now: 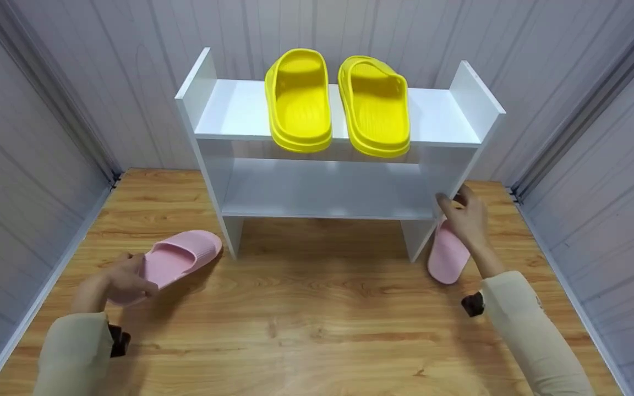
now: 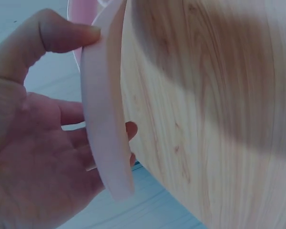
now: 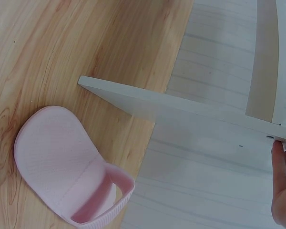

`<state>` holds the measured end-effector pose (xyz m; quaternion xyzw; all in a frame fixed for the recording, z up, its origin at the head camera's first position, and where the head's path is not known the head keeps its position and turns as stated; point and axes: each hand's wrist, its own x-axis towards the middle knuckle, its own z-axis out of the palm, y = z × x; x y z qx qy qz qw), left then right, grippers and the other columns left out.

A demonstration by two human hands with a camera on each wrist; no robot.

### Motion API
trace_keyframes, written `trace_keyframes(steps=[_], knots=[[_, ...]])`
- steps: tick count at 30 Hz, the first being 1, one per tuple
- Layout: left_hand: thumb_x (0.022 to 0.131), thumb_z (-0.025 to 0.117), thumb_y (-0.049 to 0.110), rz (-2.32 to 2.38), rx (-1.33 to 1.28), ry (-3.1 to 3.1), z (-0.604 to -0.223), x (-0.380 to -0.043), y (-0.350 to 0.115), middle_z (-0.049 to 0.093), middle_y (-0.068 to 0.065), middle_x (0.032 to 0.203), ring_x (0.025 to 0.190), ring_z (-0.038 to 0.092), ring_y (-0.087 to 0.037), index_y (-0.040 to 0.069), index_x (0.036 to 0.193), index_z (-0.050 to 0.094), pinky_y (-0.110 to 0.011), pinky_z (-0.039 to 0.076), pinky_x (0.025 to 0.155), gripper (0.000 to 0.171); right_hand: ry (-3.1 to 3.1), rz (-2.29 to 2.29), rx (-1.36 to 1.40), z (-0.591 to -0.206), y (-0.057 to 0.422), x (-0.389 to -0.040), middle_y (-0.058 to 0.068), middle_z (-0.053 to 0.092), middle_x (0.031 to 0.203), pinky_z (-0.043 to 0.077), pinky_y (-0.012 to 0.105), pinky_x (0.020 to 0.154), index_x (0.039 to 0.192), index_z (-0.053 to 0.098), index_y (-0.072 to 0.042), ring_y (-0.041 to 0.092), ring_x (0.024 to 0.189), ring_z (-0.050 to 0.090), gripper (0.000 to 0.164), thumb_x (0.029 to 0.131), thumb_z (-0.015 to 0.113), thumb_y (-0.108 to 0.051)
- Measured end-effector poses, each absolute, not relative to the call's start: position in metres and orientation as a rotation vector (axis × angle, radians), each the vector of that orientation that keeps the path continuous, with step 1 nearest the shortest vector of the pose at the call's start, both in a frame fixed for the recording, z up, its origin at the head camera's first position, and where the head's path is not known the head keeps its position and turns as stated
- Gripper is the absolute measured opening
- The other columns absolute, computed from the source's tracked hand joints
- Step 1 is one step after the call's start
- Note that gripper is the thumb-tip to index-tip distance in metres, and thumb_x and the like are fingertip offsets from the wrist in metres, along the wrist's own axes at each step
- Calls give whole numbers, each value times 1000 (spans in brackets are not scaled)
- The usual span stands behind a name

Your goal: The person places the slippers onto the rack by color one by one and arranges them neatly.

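My left hand [image 1: 125,278] grips a pink slipper [image 1: 190,250] by its heel end, left of a white shoe rack [image 1: 322,187]. Thumb on one face and fingers behind the other pinch the sole [image 2: 102,105] in the left wrist view. At the rack's right side, my right hand [image 1: 468,220] holds the front edge of the side panel [image 3: 195,114], fingers at its outer face. Below that hand, a second pink slipper [image 3: 62,157] lies on the floor, its strap end partly hidden by the hand in the head view.
Two yellow slippers, a left one [image 1: 301,104] and a right one [image 1: 377,110], stand on the rack's top shelf [image 1: 234,110], toes toward the back. A middle shelf [image 1: 322,190] runs below. Ribbed pale walls [image 1: 31,121] enclose the wood floor [image 1: 306,330] on three sides.
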<state>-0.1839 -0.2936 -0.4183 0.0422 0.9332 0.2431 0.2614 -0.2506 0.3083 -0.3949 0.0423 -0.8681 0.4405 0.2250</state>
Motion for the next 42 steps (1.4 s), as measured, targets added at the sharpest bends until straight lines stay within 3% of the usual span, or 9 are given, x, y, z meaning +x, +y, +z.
trace_keyframes(steps=[7,12,17,24,32,37,42], knots=[[61,65,21,573,221,2545,-411,-178,-298,32,-35,103,92,39,-44,-23,123,23,-54,36,80,87,-2390,1216,119,-395,308,-250,18,59,106,48,38,74,114,55,3,27,96,56,37,83,57,-18],[63,66,22,594,236,2503,-406,-172,-298,28,-42,114,99,35,-48,-18,126,25,-54,36,80,86,-2395,1215,114,-396,309,-251,18,58,107,48,37,75,115,54,2,26,96,56,37,84,57,-18],[61,66,20,630,272,2458,-404,-168,-293,43,-27,103,92,41,-36,-14,123,33,-37,40,70,78,-2398,1225,127,-396,309,-251,18,57,108,47,40,76,116,53,2,27,97,55,37,84,57,-16],[63,67,20,692,350,2400,-405,-164,-280,37,-34,115,102,38,-42,-14,127,30,-44,37,80,81,-2385,1259,145,-378,296,-237,22,56,109,47,40,76,115,52,7,32,97,54,35,84,55,-9],[64,68,20,865,444,2323,-394,-164,-260,30,-30,125,107,32,-40,-9,132,27,-46,31,84,84,-2330,1327,176,-370,289,-231,22,56,107,45,12,65,110,54,10,33,94,56,31,82,54,-4],[65,70,19,951,527,2307,-383,-163,-249,30,-23,123,102,33,-36,-3,135,25,-41,35,77,85,-2325,1326,180,-371,289,-232,22,57,106,45,12,64,110,54,10,32,92,56,31,82,54,-4],[68,69,17,1048,660,2316,-375,-163,-236,28,-22,123,100,33,-34,-4,135,22,-38,35,75,85,-2343,1305,162,-370,289,-231,22,57,107,45,14,66,111,53,9,31,93,56,32,82,55,-5]])
